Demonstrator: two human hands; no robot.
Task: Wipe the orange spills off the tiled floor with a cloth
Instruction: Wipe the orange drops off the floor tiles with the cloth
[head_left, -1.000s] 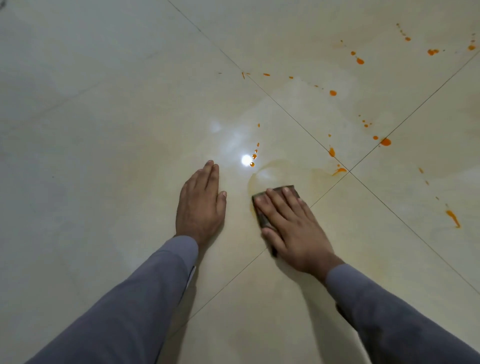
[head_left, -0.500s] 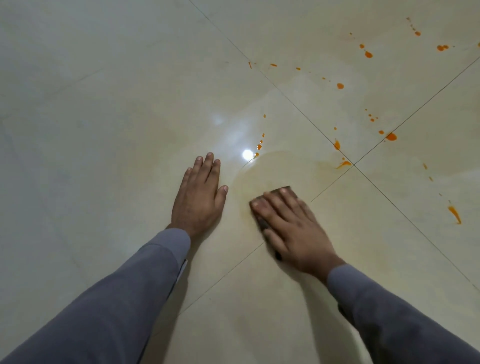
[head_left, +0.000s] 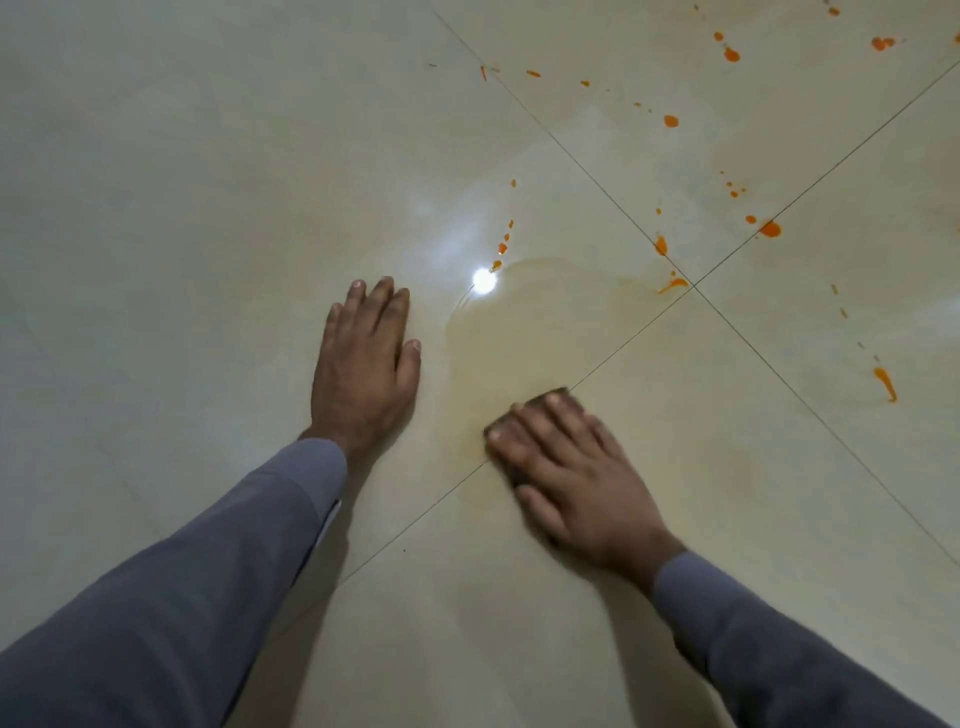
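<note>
- We see two hands on the floor (head_left: 156, 208), both in grey sleeves (head_left: 197, 597).
- The left hand (head_left: 363, 369) lies flat on the tile, palm down, fingers straight and close together, thumb a little apart; it holds nothing.
- The right hand (head_left: 576, 478) presses flat on the one cloth (head_left: 563, 391), fingers straight and slightly spread. This hand is blurred.
- The cloth is dark and almost wholly hidden under the fingers; only its far edge and a sliver by the thumb show. It sits across a grout line, right of the left hand and apart from it.
- A pale orange smear (head_left: 519, 332) covers the tile just beyond the cloth.
- Orange spots (head_left: 770, 228) lie farther off, mostly to the upper right: we count about twenty, but the smallest are too fine to tally surely.
- Four tiles meet at one joint (head_left: 693, 286), with a streak touching it.
- One bright light glare (head_left: 483, 279) sits near the left fingertips.
</note>
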